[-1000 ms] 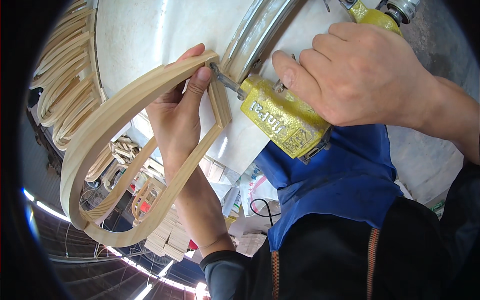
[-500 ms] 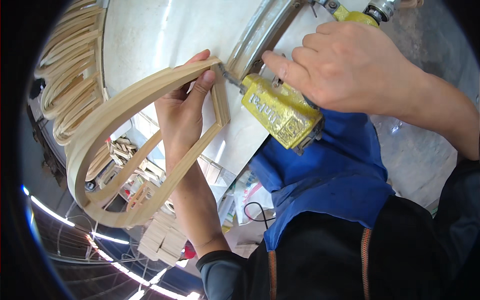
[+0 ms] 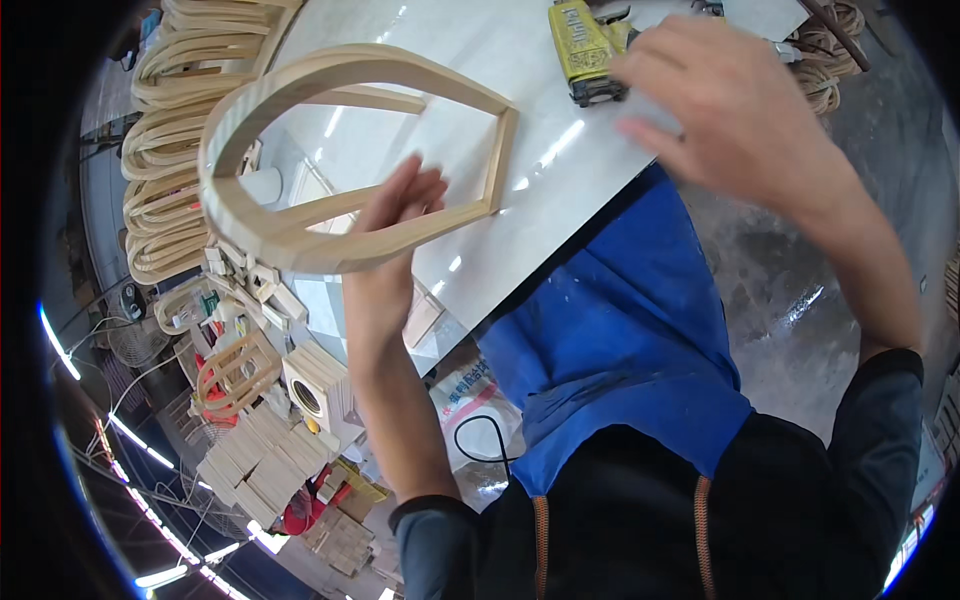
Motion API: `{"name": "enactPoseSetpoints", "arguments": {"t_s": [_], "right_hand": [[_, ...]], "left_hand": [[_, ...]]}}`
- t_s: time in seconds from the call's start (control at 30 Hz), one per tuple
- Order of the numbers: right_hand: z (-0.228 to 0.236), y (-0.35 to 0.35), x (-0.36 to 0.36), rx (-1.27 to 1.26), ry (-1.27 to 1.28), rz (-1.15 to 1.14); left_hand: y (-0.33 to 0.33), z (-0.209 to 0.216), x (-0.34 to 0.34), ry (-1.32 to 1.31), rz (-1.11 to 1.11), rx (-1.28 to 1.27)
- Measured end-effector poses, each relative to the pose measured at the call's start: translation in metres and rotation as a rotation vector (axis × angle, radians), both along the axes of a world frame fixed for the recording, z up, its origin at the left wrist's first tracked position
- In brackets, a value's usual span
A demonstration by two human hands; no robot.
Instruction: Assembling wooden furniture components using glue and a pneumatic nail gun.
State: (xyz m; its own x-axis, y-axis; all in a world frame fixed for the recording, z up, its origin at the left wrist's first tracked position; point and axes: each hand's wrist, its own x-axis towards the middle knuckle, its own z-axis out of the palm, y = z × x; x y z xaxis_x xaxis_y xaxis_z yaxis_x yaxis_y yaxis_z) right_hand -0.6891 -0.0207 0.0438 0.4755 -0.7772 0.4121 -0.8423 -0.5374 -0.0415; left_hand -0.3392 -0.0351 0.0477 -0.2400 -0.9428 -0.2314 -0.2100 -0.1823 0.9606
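A pale wooden frame (image 3: 300,250), rounded at one end and with a straight crosspiece at the other, stands tilted over the white tabletop at left of centre. My left hand (image 3: 405,205) reaches up behind its near bar. Those fingers show inside the frame, loosely extended and not wrapped round the wood. A yellow nail gun (image 3: 585,50) lies on the table at the top. My right hand (image 3: 715,105), blurred by motion, is just right of the gun, thumb apart from the fingers and nothing visible in it.
Many similar bent wooden frames (image 3: 165,150) are stacked along the left. Below them are small wood offcuts (image 3: 255,285), stacked wooden boards (image 3: 265,465) and a white sack (image 3: 470,400). A white cup-like object (image 3: 262,186) shows through the frame. The tabletop edge (image 3: 560,250) runs diagonally before me.
My right hand has let go of the nail gun, which now lies farther off on the table. The wooden frame has turned and moved up. My left hand's grip on its corner has come off.
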Motion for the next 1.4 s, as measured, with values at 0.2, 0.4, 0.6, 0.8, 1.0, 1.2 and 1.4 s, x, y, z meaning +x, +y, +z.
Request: {"name": "enactPoseSetpoints", "arguments": {"t_s": [0.2,0.4,0.6,0.8,1.0,1.2,1.4], "right_hand": [[-0.022,-0.032,0.067,0.065,-0.470,0.002],[-0.022,-0.047,0.114,0.323,-0.481,0.006],[-0.019,-0.021,0.139,0.436,-0.610,-0.050],[-0.034,0.018,0.159,0.389,-0.860,0.032],[-0.038,0.092,0.157,0.926,-0.993,0.035],[-0.043,0.097,0.134,0.940,-0.998,0.055],[-0.031,0.068,0.108,0.356,-0.653,-0.037]], "left_hand": [[0.089,0.007,0.052,-0.694,0.052,-0.365],[0.124,-0.018,0.092,-1.089,0.037,-0.524],[0.128,-0.025,0.104,-1.055,0.029,-0.538],[0.133,-0.026,0.097,-0.974,0.056,-0.710],[0.140,-0.036,0.022,-0.337,0.156,-0.411],[0.130,-0.054,-0.013,-0.178,0.056,-0.328],[0.088,-0.076,-0.013,-0.478,0.230,-0.764]]}}
